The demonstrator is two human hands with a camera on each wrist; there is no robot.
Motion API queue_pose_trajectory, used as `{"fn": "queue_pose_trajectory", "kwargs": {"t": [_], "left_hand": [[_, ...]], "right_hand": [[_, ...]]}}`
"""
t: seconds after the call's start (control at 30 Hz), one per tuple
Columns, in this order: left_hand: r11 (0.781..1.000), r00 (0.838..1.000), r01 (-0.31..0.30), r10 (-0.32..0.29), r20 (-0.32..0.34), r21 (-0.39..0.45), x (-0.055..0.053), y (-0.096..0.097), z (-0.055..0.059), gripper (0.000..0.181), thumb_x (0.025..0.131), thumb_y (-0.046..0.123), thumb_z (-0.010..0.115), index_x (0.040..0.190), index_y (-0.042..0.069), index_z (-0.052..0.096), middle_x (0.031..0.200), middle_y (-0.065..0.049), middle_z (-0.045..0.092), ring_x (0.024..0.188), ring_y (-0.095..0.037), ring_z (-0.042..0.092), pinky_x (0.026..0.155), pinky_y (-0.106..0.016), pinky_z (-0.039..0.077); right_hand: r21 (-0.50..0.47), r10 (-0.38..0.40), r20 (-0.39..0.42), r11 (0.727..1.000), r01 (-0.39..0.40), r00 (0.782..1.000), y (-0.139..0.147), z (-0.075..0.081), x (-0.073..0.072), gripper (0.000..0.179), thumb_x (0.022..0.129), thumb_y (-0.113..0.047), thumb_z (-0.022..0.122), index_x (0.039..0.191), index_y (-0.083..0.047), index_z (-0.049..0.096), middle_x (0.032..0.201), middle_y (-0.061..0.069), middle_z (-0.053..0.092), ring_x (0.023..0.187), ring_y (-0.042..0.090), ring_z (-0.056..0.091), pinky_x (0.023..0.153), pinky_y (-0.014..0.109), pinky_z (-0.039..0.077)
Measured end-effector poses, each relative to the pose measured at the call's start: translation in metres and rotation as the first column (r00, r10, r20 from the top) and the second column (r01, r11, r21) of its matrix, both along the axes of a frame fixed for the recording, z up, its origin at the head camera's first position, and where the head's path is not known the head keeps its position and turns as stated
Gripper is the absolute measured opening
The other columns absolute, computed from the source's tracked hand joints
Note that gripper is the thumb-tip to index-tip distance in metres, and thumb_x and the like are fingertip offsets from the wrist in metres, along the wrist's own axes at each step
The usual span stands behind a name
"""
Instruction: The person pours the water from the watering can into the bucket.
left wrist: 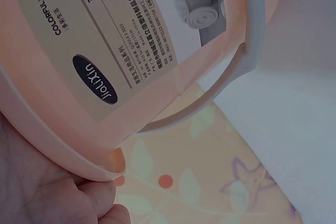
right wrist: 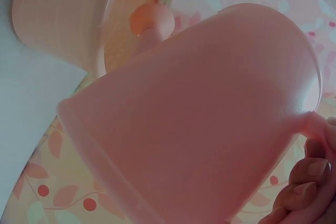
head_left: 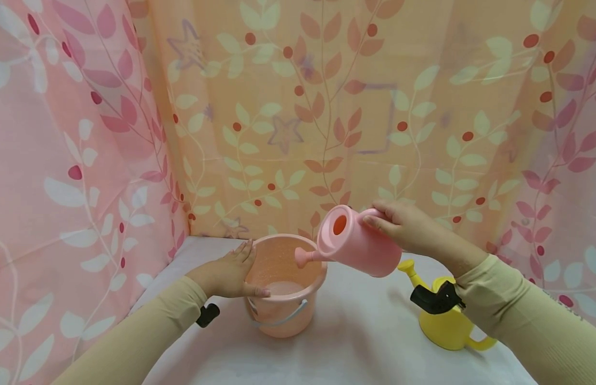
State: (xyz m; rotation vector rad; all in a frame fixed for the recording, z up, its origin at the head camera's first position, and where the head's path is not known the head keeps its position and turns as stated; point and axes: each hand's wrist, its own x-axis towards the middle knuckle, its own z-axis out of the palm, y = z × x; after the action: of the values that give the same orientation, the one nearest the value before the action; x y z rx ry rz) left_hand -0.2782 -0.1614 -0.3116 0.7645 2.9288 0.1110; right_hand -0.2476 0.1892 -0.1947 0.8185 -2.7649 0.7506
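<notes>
My right hand [head_left: 399,224] grips the handle of a pink watering can [head_left: 362,248], its fingers curled round the handle in the right wrist view. The can is held in the air, tilted, with its spout [head_left: 307,258] over the right side of a peach bucket [head_left: 283,321]. No stream from the spout can be made out. On the bucket's left rim rests my left hand [head_left: 225,275], fingers extended along it and thumb over the front edge. A labelled side of the bucket [left wrist: 47,106] and its grey bail handle [left wrist: 223,85] fill much of the left wrist view.
A yellow watering can [head_left: 444,329] stands under my right forearm, partly hidden by the black wrist mount [head_left: 434,298]. White cloth covers the table [head_left: 370,342]. Leaf-patterned curtains [head_left: 288,107] enclose the back and both sides.
</notes>
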Motion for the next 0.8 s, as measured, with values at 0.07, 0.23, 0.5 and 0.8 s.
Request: {"fn": "queue_pose_trajectory", "kwargs": {"t": [0.07, 0.23, 0.5, 0.8], "left_hand": [[1.0, 1.0, -0.001, 0.001, -0.001, 0.0, -0.0006, -0.0001, -0.0002, 0.116, 0.071, 0.079, 0.044, 0.142, -0.008, 0.015, 0.15, -0.024, 0.005, 0.138, -0.034, 0.004, 0.11, -0.047, 0.014], [1.0, 1.0, -0.007, 0.007, -0.002, -0.007, -0.0026, -0.0006, -0.0012, 0.117, 0.07, 0.081, 0.042, 0.143, -0.007, 0.014, 0.15, -0.023, 0.004, 0.139, -0.033, 0.003, 0.11, -0.046, 0.013], [1.0, 1.0, -0.005, 0.005, -0.008, 0.007, -0.0022, -0.0012, -0.0018, 0.117, 0.07, 0.08, 0.043, 0.142, -0.008, 0.016, 0.15, -0.023, 0.006, 0.138, -0.033, 0.004, 0.11, -0.047, 0.014], [1.0, 1.0, 0.004, -0.004, -0.017, 0.019, -0.0017, -0.0012, -0.0027, 0.117, 0.07, 0.08, 0.044, 0.142, -0.008, 0.016, 0.15, -0.023, 0.007, 0.138, -0.034, 0.004, 0.11, -0.047, 0.014]], "right_hand": [[0.002, -0.004, 0.007, 1.0, 0.004, 1.0, -0.0006, 0.0006, 0.0001, 0.013, 0.091, -0.024, 0.058, 0.087, -0.011, 0.058, 0.075, 0.002, 0.058, 0.071, 0.019, 0.054, 0.06, 0.028, 0.049], [0.008, -0.007, 0.012, 1.0, 0.007, 1.0, -0.0017, 0.0019, 0.0006, 0.013, 0.09, -0.023, 0.058, 0.088, -0.011, 0.058, 0.077, 0.002, 0.059, 0.072, 0.019, 0.055, 0.061, 0.028, 0.05], [0.027, -0.009, 0.0, 1.0, 0.009, 1.0, -0.003, 0.0033, 0.0016, 0.013, 0.09, -0.024, 0.058, 0.087, -0.012, 0.058, 0.077, 0.001, 0.059, 0.073, 0.019, 0.055, 0.061, 0.029, 0.05], [0.04, -0.012, -0.006, 0.999, 0.012, 1.0, -0.0037, 0.0036, 0.0019, 0.014, 0.09, -0.027, 0.059, 0.088, -0.013, 0.059, 0.078, 0.0, 0.06, 0.074, 0.019, 0.056, 0.062, 0.03, 0.05]]}}
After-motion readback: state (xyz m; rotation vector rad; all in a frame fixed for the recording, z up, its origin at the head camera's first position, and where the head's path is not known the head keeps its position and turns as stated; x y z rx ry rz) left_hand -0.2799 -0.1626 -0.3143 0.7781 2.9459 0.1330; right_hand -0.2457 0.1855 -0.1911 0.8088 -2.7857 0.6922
